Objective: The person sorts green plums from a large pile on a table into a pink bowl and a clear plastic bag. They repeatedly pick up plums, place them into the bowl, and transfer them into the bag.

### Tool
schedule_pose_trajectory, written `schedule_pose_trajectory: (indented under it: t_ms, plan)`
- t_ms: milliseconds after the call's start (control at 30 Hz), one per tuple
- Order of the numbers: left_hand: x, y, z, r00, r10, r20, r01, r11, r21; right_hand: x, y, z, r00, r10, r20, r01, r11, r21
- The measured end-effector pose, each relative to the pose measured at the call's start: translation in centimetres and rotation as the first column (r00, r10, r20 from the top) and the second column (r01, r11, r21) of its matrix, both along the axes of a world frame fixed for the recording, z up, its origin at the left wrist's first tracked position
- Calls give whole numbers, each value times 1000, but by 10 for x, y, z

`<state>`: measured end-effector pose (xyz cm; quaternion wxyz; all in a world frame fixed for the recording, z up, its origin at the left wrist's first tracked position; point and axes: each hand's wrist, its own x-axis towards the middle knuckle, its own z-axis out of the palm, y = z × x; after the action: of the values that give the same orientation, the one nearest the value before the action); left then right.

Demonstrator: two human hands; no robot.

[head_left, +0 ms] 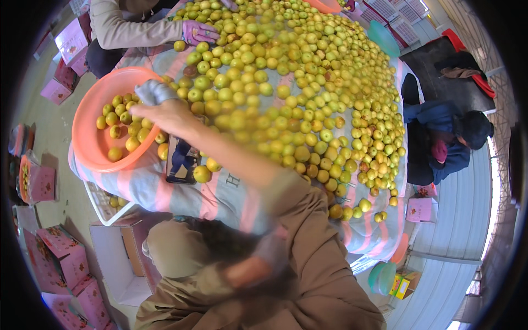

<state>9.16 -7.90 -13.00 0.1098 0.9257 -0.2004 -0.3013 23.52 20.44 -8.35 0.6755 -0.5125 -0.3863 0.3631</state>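
My right hand (159, 98), its fingers covered in grey-white fabric and its thumb bare, is over the right rim of an orange plastic basin (84, 119). The basin holds several yellow-green round fruits (114, 154), which look like jujubes. Whether the hand holds a fruit is unclear. My left hand (270, 252), in a greyish glove, is low near my lap and blurred; its grip is hidden. Many similar fruits (251, 86) spread over a grey and pink striped quilt (210, 198). A phone (181, 161) lies beside the basin, partly beneath my right forearm.
A co-worker's gloved hand (199, 33) touches the fruits at the upper left. Another person (441, 140) sits at the right edge. An open cardboard box (123, 264) and a white plastic crate (108, 214) stand at the lower left, near pink cartons (62, 255). A green basin (381, 39) is at the upper right.
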Motion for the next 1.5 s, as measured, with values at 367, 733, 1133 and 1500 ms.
schedule_pose_trajectory:
  t_ms: [367, 733, 1133, 1500]
  plan:
    - [-21, -21, -35, 888, 269, 372, -177, 948, -264, 246, -163, -55, 516, -478, 711, 770, 623, -140]
    - [-11, -9, -15, 955, 57, 291, -13, 988, -152, 199, -165, -63, 215, -81, 973, 579, 813, -60]
    - [-20, -23, -51, 919, 0, 394, 37, 996, -86, 260, -188, -58, 263, -141, 954, 779, 615, -124]
    - [-26, -48, -78, 926, 167, 339, -129, 983, -132, 242, -154, -65, 794, -480, 372, 600, 527, -602]
